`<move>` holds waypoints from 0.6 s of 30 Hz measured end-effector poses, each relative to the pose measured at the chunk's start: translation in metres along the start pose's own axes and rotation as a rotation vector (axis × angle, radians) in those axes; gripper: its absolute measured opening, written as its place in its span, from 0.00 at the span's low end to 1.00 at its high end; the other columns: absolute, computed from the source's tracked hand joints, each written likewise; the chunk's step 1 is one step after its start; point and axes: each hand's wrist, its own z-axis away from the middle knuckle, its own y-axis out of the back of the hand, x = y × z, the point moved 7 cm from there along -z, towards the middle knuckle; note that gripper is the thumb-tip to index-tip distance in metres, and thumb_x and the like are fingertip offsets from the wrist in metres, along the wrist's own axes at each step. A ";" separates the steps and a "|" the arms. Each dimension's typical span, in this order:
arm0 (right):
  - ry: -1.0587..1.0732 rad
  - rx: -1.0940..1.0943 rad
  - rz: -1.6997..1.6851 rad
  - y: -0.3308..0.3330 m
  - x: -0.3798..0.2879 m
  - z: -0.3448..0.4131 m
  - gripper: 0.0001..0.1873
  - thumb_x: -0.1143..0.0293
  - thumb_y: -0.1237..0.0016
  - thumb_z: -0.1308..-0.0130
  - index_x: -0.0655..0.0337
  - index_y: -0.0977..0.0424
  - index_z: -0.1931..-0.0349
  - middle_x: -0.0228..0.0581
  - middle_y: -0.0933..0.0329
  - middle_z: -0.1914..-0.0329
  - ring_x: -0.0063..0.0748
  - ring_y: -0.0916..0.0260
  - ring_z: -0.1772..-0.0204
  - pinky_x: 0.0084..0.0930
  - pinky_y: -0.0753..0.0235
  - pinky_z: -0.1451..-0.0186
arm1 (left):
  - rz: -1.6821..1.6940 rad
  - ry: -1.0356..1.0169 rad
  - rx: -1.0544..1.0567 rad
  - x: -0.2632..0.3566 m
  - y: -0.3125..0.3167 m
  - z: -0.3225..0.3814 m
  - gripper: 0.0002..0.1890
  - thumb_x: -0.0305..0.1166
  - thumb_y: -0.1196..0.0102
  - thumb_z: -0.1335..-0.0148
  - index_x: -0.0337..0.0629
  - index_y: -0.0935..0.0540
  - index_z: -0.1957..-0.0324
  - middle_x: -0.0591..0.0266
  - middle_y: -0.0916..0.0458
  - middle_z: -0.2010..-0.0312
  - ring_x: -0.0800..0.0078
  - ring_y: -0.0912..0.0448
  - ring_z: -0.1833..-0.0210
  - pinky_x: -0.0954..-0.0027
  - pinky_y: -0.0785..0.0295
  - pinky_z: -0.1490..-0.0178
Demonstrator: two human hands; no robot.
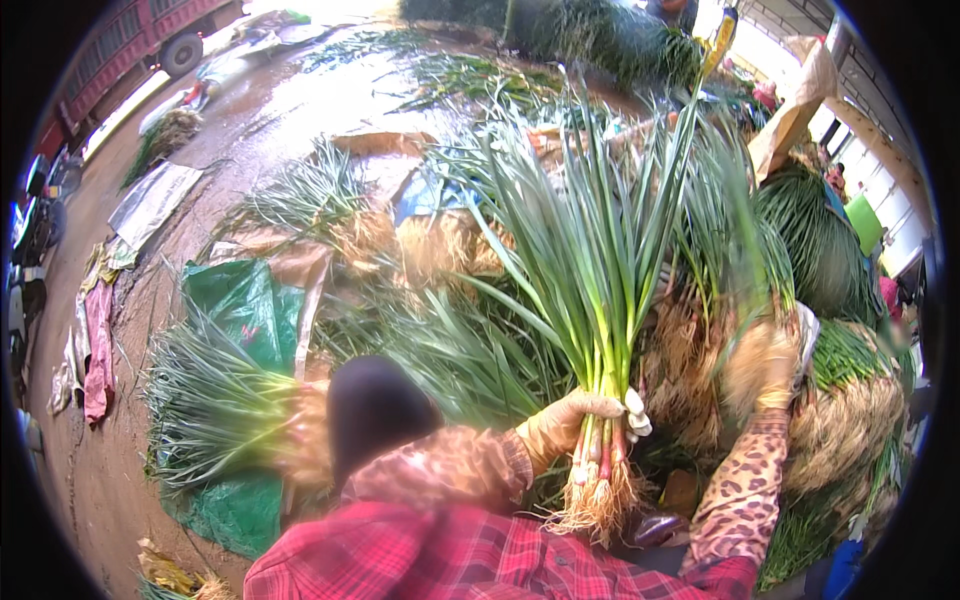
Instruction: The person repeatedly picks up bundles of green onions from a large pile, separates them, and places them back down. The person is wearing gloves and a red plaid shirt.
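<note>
A bunch of green garlic plants (600,337) stands upright before my chest, leaves up and roots down. My left hand (574,424), in a soiled work glove, is closed around its lower stems. Off to the right, my right hand (772,367), also gloved and blurred, is at the roots and stems of more plants (694,337); whether its fingers grip any is not clear. On the left, a bundle of plants (232,405) lies on a green plastic sheet (247,300), its roots towards my dark-clad knee (379,412). Loose leaves (465,345) spread between the knee and the held bunch.
Root-on bundles (442,240) lie ahead on sacking. Stacked bundles (847,420) stand close on the right, below a tall pale sack (799,112). Cloths (97,345) lie on the wet ground at left. A red truck (127,52) and a person (671,11) are farther back.
</note>
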 end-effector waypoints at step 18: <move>0.659 0.004 0.014 -0.115 -0.190 0.180 0.11 0.67 0.55 0.34 0.63 0.23 0.59 0.43 0.20 0.70 0.26 0.24 0.75 0.17 0.22 0.71 | -0.206 0.056 0.237 -0.013 0.072 -0.018 0.27 0.40 0.50 0.46 0.26 0.28 0.49 0.41 0.25 0.53 0.54 0.24 0.53 0.59 0.29 0.48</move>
